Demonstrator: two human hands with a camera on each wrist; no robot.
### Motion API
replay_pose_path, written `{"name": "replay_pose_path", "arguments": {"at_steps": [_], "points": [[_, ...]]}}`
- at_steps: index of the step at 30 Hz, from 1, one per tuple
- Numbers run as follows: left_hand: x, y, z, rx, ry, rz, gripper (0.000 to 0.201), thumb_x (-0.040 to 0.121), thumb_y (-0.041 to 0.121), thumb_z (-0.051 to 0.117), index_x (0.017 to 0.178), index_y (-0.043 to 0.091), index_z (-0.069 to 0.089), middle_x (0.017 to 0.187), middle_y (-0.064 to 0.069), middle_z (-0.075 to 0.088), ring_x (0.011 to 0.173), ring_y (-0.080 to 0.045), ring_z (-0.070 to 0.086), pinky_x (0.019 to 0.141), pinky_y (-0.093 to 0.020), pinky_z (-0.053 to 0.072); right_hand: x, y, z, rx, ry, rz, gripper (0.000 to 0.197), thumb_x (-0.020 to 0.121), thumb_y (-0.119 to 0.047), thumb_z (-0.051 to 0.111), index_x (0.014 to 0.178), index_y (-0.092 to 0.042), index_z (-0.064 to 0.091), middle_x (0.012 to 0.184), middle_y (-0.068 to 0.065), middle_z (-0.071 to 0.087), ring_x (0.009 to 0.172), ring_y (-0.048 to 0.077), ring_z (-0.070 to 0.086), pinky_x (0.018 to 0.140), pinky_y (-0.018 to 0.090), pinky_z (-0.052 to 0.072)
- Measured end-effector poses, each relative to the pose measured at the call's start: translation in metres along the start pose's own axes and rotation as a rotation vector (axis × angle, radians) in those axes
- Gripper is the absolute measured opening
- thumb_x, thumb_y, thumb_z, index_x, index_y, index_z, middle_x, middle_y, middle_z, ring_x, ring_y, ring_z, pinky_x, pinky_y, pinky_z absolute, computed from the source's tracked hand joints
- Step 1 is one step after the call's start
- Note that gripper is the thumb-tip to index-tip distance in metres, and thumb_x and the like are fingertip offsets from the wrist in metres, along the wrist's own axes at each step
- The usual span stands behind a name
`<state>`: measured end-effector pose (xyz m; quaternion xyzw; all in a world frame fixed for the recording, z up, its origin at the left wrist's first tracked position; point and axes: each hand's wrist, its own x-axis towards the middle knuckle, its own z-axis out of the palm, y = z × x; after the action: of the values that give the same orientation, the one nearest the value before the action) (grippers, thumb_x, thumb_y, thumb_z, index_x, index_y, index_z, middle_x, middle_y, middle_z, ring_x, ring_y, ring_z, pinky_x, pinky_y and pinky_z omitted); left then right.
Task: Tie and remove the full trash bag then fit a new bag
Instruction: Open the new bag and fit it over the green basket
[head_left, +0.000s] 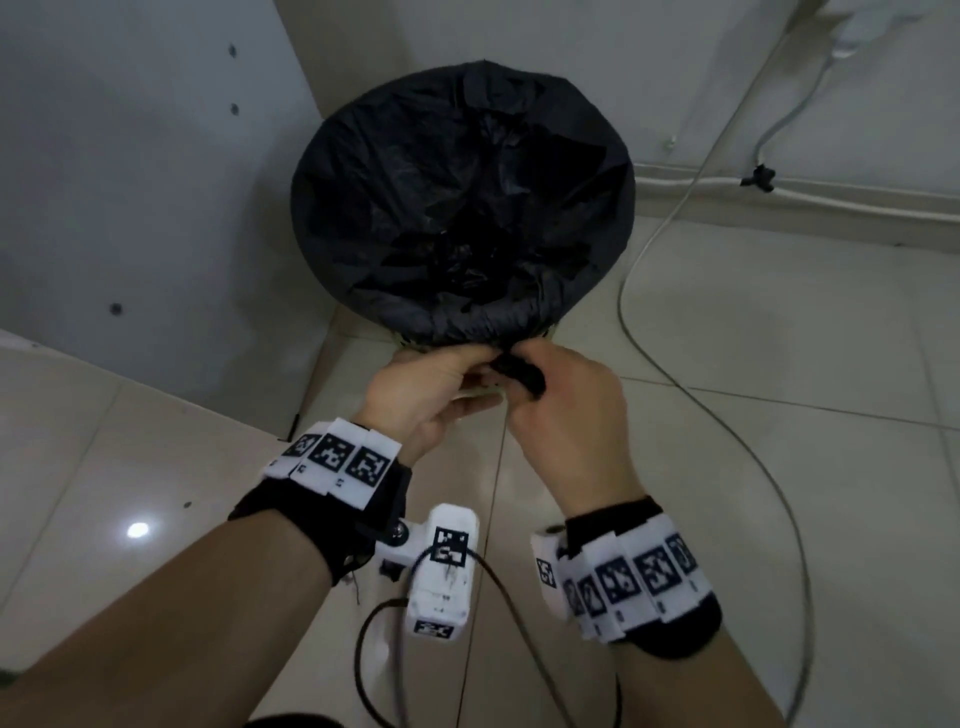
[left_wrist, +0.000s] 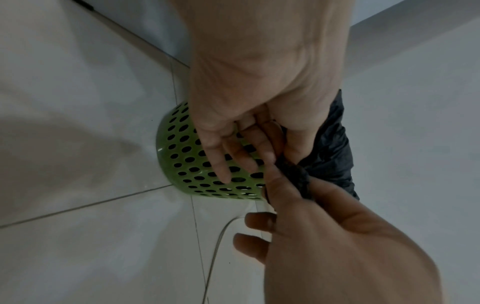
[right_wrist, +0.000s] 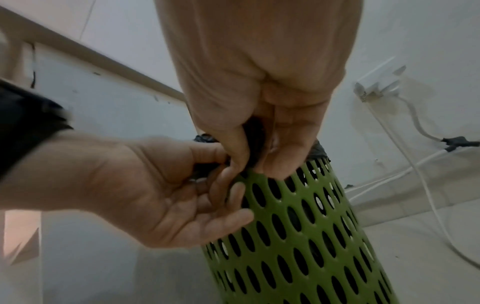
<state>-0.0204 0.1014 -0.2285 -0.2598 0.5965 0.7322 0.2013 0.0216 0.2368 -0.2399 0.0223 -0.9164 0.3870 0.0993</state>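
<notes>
Pale, shiny tiles make up the floor (head_left: 753, 493), and a round green plastic bin full of oval holes (right_wrist: 298, 226) stands on it near the white wall. A thin, crinkly black plastic bag (head_left: 462, 208) lines the bin — its top is folded over the rim and its middle sags down inside. It looks soft and wrinkled, while the bin looks hard and smooth.

Both hands meet at the near edge of the rim. The left hand (head_left: 431, 395) pinches the bag's edge with thumb and first finger; its other fingers lie loose against the bin's side. The right hand (head_left: 566, 410) pinches a twisted black bunch of bag (left_wrist: 296, 176) between thumb and fingers.

This looks like the last step — snugging the fresh bag so it stays put. To do it well, I think the twist should be pulled tight, knotted or tucked under the rim, and tugged gently, since thin plastic rips easily.

A long grey cable (head_left: 727, 415) curls over the tiles at the right.
</notes>
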Motion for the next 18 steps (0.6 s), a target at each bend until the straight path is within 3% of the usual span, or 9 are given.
{"name": "replay_pose_path", "arguments": {"at_steps": [2,3,7,10,12,13,15,16,18], "points": [[0.001,0.0,-0.005,0.017,0.001,0.016,0.029,0.082,0.006,0.075,0.111,0.0,0.071,0.102,-0.02,0.075,0.097,-0.033,0.072,0.086,-0.048,0.06,0.007,0.004,0.004,0.059,0.02,0.0,0.022,0.083,-0.004,0.059,0.091,-0.016,0.076,0.077,0.0,0.071,0.066,0.013,0.062,0.061,0.03,0.052],[0.001,0.0,-0.008,0.022,-0.006,0.036,0.031,0.083,0.008,0.075,0.113,0.001,0.071,0.102,-0.017,0.076,0.096,-0.03,0.072,0.09,-0.047,0.059,0.01,0.004,0.006,0.174,0.001,0.077,0.023,0.084,-0.002,0.058,0.09,-0.015,0.077,0.074,0.0,0.071,0.061,0.01,0.06,0.057,0.024,0.05],[0.0,-0.004,-0.014,0.054,-0.165,0.047,0.023,0.096,0.014,0.058,0.111,-0.001,0.068,0.087,-0.009,0.071,0.087,-0.021,0.066,0.097,-0.043,0.051,0.019,-0.002,0.004,1.074,-0.262,0.726,0.018,0.097,-0.006,0.052,0.086,-0.006,0.066,0.065,0.011,0.056,0.046,0.021,0.045,0.038,0.024,0.031],[-0.002,-0.005,-0.01,0.057,-0.255,0.005,0.022,0.101,0.017,0.049,0.099,0.0,0.062,0.079,-0.012,0.068,0.077,-0.024,0.066,0.084,-0.039,0.056,0.023,0.006,0.001,1.43,-0.537,0.907,0.016,0.096,-0.013,0.046,0.083,-0.008,0.055,0.061,0.002,0.045,0.04,0.012,0.034,0.033,0.018,0.018],[-0.001,-0.007,-0.005,0.035,-0.264,-0.001,0.025,0.1,0.012,0.05,0.113,-0.005,0.062,0.097,-0.019,0.065,0.087,-0.027,0.065,0.084,-0.038,0.055,0.023,0.01,0.001,1.53,-0.642,0.945,0.015,0.09,-0.018,0.046,0.079,-0.01,0.051,0.058,0.001,0.041,0.037,0.011,0.033,0.032,0.016,0.015],[0.0,-0.008,-0.003,0.032,-0.258,-0.004,0.03,0.099,0.01,0.052,0.121,-0.008,0.061,0.101,-0.02,0.062,0.091,-0.029,0.064,0.085,-0.038,0.054,0.023,0.01,-0.001,1.534,-0.668,0.968,0.015,0.089,-0.019,0.045,0.078,-0.01,0.05,0.058,0.001,0.04,0.036,0.011,0.033,0.032,0.016,0.014],[0.0,-0.009,0.003,0.036,-0.235,0.005,0.028,0.096,0.006,0.056,0.119,-0.007,0.064,0.084,-0.013,0.065,0.076,-0.023,0.065,0.077,-0.033,0.056,0.022,0.008,-0.006,1.32,-0.624,0.954,0.021,0.095,-0.02,0.041,0.08,-0.01,0.051,0.06,0.004,0.043,0.038,0.014,0.037,0.033,0.018,0.018],[0.001,-0.008,0.004,0.039,-0.214,0.015,0.023,0.094,0.005,0.058,0.113,-0.004,0.068,0.077,-0.008,0.067,0.069,-0.02,0.065,0.07,-0.031,0.056,0.02,0.006,-0.009,1.103,-0.533,0.871,0.022,0.099,-0.021,0.042,0.083,-0.01,0.054,0.063,0.005,0.048,0.04,0.017,0.042,0.034,0.02,0.023],[0.005,-0.007,0.007,0.009,-0.155,0.015,0.019,0.089,0.005,0.066,0.107,0.002,0.071,0.088,-0.008,0.076,0.079,-0.023,0.072,0.069,-0.032,0.058,0.011,-0.003,-0.015,0.589,-0.272,0.575,0.01,0.096,-0.027,0.056,0.095,-0.017,0.056,0.075,-0.001,0.061,0.051,0.014,0.055,0.041,0.026,0.043]]}}
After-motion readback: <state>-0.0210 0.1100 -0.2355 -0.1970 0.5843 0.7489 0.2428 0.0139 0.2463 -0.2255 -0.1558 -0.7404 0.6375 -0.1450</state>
